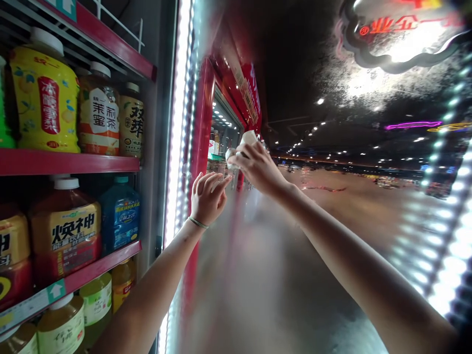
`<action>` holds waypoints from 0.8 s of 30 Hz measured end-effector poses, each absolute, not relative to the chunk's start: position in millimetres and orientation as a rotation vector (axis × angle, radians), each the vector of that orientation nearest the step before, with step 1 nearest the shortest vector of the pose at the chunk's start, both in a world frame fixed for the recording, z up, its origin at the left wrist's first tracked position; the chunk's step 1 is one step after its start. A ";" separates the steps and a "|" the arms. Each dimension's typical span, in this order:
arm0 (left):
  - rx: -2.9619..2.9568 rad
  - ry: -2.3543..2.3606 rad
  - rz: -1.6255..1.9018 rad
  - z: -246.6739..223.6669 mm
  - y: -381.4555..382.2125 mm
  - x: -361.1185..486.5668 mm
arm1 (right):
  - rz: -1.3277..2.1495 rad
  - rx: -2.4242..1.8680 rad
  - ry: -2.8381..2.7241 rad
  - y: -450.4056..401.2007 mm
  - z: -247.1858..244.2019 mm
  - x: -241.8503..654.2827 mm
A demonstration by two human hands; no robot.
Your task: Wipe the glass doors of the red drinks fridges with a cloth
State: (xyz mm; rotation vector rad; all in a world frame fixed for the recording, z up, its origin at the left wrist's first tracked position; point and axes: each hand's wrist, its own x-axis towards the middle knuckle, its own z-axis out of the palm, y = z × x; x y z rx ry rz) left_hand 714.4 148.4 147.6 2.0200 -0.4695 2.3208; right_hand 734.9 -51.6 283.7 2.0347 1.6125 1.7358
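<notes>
Top-right sign [401,29] cut off by edge, bottom-left bottle [20,340] cropped too, floor [258,275] blurred, far background items too small to tell.

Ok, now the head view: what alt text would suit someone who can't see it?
A bare right hand holds a crumpled white cloth or tissue, with the left hand raised beside it, seemingly empty. At left, red-edged shelves hold bottled drinks next to a bright light strip; hazy glass spreads to the right.
</notes>
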 end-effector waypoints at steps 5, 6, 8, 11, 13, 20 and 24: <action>2.001 -0.456 2.329 146.0 146.8 716.7 | 1.836 2.018 1.592 -55.9 286.9 737.7; 1.998 -0.452 2.344 146.0 146.6 716.6 | 1.881 2.029 1.565 -56.6 287.7 738.1; 2.000 -0.440 2.364 146.2 146.1 715.6 | 1.869 2.019 1.571 -58.2 287.6 738.6; 2.013 -0.419 2.361 147.4 143.9 712.7 | 1.772 1.955 1.662 -63.9 284.2 739.8; 2.023 -0.403 2.346 148.7 141.3 710.7 | 1.829 1.947 1.666 -69.5 282.4 741.2; 2.012 -0.369 2.304 154.8 132.7 709.5 | 1.781 1.946 1.702 -88.7 284.7 743.3; 2.003 -0.394 2.335 160.5 126.5 708.0 | 1.901 1.973 1.653 -95.1 289.3 745.6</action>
